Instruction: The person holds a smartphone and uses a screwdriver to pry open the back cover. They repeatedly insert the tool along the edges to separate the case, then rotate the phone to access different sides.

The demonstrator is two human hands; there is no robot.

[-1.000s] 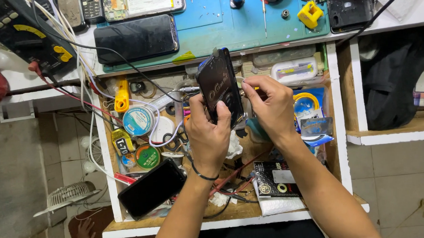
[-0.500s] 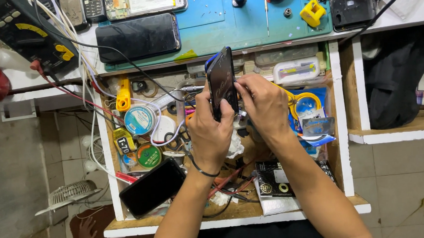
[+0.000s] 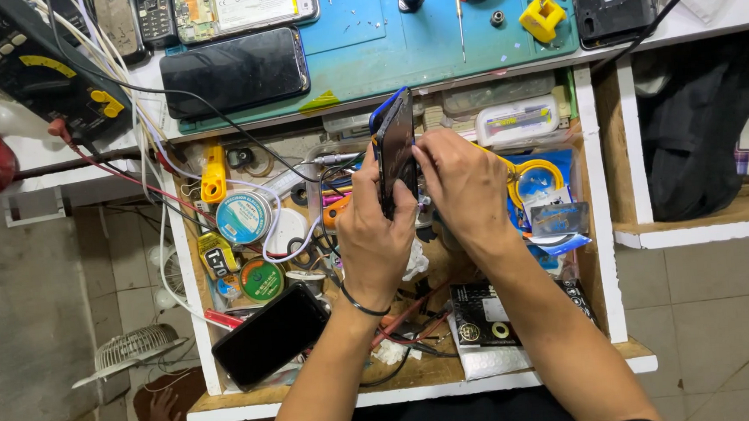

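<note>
Head view: at the frame's centre, above a cluttered wooden drawer (image 3: 596,223), the left hand (image 3: 376,236) and right hand (image 3: 464,188) both grasp a black blue-edged smartphone (image 3: 395,144), held on edge.

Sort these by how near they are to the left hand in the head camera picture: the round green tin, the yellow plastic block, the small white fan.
From the left hand:
1. Round green tin, in the drawer, just left of it.
2. Small white fan, down on the floor, far left.
3. Yellow plastic block, up on the blue mat, to the right.
</note>
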